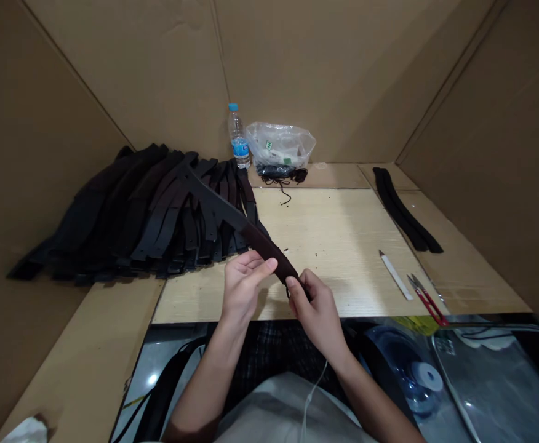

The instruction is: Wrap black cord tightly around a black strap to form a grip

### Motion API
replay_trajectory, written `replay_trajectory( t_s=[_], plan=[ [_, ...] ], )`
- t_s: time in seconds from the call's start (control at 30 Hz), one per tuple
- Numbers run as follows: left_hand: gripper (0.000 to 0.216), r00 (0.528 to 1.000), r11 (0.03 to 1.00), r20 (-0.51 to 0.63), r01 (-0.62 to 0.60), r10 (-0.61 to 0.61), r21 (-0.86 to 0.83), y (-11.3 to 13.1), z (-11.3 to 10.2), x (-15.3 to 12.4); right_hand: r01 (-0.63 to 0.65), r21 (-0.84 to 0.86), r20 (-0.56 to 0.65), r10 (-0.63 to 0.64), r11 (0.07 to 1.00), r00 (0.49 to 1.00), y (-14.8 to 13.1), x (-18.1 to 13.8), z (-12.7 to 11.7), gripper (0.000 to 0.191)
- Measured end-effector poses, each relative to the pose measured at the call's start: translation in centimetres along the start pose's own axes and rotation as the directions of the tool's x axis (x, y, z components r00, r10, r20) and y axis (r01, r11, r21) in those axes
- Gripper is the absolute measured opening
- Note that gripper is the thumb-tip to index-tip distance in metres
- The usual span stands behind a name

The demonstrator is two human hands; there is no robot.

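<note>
A long, dark curved strap (pixel 221 208) slants from the pile at left down to my hands, black at its far part and with a brown covered section nearer me. My left hand (pixel 242 286) grips the brown section, thumb on top and fingers beneath. Closer to me, my right hand (pixel 318 307) is closed around the near end of the same strap, with its thumb pressed on it. A thin dark thread or edge shows by my right fingers; its exact form is unclear. The near tip is partly hidden by the right hand.
A heap of similar straps (pixel 112 209) covers the table's left. Behind stand a water bottle (pixel 238 138) and a plastic bag (pixel 281 144) with dark cord (pixel 299 176). At right lie two black strips (pixel 401 212), a white-handled blade (pixel 395 277) and red thread snips (pixel 429 301). Cardboard walls surround the table.
</note>
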State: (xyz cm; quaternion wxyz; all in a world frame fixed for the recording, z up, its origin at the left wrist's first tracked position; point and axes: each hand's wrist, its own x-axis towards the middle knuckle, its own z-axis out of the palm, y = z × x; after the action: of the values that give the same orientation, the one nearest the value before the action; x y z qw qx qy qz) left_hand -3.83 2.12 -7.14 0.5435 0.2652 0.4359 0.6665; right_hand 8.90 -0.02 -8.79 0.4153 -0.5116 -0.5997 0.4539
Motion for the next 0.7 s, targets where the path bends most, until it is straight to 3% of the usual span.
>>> replay_trajectory(
  t_s=[0.23, 0.47, 0.7],
  plan=[
    [0.034, 0.986, 0.998, 0.164, 0.041, -0.032, -0.052, -0.11, 0.13, -0.30, -0.025, 0.084, 0.026, 0.023, 0.996, 0.999, 0.13, 0.00, -0.25, 0.039],
    [0.032, 1.000, 1.000, 0.019, 0.021, -0.020, -0.016, -0.64, 0.43, -0.54, 0.033, -0.020, -0.048, -0.034, 0.999, 0.998, -0.30, -0.30, 0.10, 0.037],
    [0.033, 0.990, 1.000, 0.141, 0.020, -0.022, 0.015, -0.72, -0.10, -0.64, -0.006, 0.044, -0.004, 0.007, 0.999, 1.000, -0.24, -0.06, -0.06, 0.037]
  ],
)
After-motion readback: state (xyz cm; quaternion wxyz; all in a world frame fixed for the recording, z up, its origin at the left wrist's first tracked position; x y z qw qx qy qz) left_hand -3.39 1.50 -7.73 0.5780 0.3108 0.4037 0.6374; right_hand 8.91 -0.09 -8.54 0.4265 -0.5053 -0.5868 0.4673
